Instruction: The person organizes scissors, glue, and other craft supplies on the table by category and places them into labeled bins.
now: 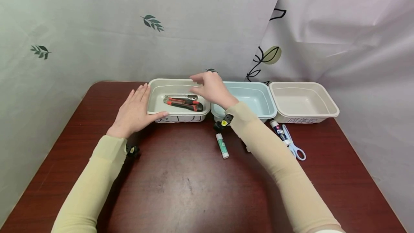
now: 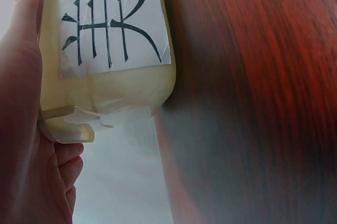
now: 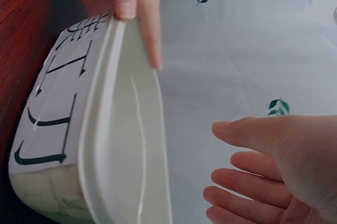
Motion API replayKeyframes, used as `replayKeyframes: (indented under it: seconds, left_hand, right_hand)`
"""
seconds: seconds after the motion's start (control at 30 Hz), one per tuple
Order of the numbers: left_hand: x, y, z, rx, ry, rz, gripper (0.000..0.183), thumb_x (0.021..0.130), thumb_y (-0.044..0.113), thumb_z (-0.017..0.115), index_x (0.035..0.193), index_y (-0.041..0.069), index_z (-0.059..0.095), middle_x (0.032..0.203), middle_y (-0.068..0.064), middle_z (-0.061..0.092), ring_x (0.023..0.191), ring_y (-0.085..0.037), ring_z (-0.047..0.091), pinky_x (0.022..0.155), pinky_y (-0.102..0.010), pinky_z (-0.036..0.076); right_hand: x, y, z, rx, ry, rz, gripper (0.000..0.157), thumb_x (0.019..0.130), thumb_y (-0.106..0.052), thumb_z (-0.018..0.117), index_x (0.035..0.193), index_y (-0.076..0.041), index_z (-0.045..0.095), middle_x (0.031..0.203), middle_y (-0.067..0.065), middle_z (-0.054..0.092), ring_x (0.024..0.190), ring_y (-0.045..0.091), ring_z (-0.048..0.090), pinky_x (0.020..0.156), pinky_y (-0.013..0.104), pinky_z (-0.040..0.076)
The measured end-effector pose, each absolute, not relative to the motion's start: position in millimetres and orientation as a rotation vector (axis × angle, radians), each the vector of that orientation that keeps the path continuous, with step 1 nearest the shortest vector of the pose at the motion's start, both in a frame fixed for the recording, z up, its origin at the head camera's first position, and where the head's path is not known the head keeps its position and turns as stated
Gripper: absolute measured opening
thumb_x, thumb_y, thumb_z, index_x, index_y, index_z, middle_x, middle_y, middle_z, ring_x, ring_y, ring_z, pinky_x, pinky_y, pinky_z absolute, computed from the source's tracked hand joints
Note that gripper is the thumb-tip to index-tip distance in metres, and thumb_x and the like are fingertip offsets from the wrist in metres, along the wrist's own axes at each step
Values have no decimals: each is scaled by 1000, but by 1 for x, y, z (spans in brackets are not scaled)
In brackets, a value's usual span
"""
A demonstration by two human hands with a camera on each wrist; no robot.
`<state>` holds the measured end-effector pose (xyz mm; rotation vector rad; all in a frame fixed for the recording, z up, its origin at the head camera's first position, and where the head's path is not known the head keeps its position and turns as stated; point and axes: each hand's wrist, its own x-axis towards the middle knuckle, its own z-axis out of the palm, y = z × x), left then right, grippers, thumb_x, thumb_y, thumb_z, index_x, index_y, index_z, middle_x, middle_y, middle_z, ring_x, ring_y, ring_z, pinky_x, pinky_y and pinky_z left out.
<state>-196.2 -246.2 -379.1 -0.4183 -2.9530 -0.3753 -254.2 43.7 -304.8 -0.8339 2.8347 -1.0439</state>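
Observation:
My left hand point(image 1: 134, 110) rests against the left end of the cream bin point(image 1: 177, 118), thumb along the front rim and fingers straight along the side. In the left wrist view the bin's front carries a paper label point(image 2: 113, 29) with black handwriting. Inside the bin lie utility knives point(image 1: 184, 105), red and black, with a silver one point(image 1: 181, 97) behind them. My right hand point(image 1: 211, 86) hovers over the bin's right end with fingers apart. Nothing is between its thumb and fingers point(image 3: 253, 182) in the right wrist view.
A light blue bin point(image 1: 255, 100) and a beige bin point(image 1: 304, 100) stand to the right in a row. In front of them lie a green glue stick point(image 1: 222, 146), a dark blue glue stick point(image 1: 279, 132) and light blue scissors point(image 1: 299, 152). A curtain point(image 1: 97, 39) hangs behind the table.

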Motion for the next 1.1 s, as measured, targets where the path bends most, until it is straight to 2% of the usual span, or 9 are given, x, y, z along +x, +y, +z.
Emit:
replayKeyframes:
  seconds: [0.4,0.53,0.73,1.1]
  left_hand:
    - [-196,-246,-378,-418,-2959,-360,121,85,80,57,160,-7,16,165,-25,17,153,-37,14,125,-47,6]
    - [-196,-246,-379,-417,-2960,-365,121,85,80,57,160,-6,16,165,-25,17,153,-36,13,125,-47,6]
    - [-197,-246,-379,-420,-2955,-365,121,85,80,57,160,-7,16,165,-25,17,153,-36,14,125,-47,6]
    - [-197,-246,-380,-426,-2947,-368,120,86,79,57,160,-6,16,165,-25,18,152,-38,15,124,-49,8]
  right_hand:
    - [-244,65,-293,-867,2875,-1086,45,92,-27,78,132,-9,70,125,5,71,112,20,66,92,32,53]
    - [-242,73,-292,-888,2878,-1128,46,91,-28,79,131,-7,70,125,7,71,112,22,67,95,32,53]
    - [-238,88,-290,-884,2890,-1134,46,92,-27,78,132,-8,69,128,7,69,115,17,66,99,31,52]
    - [-227,119,-290,-842,2955,-1138,44,91,-27,78,130,-8,71,125,6,71,114,24,67,97,36,54]
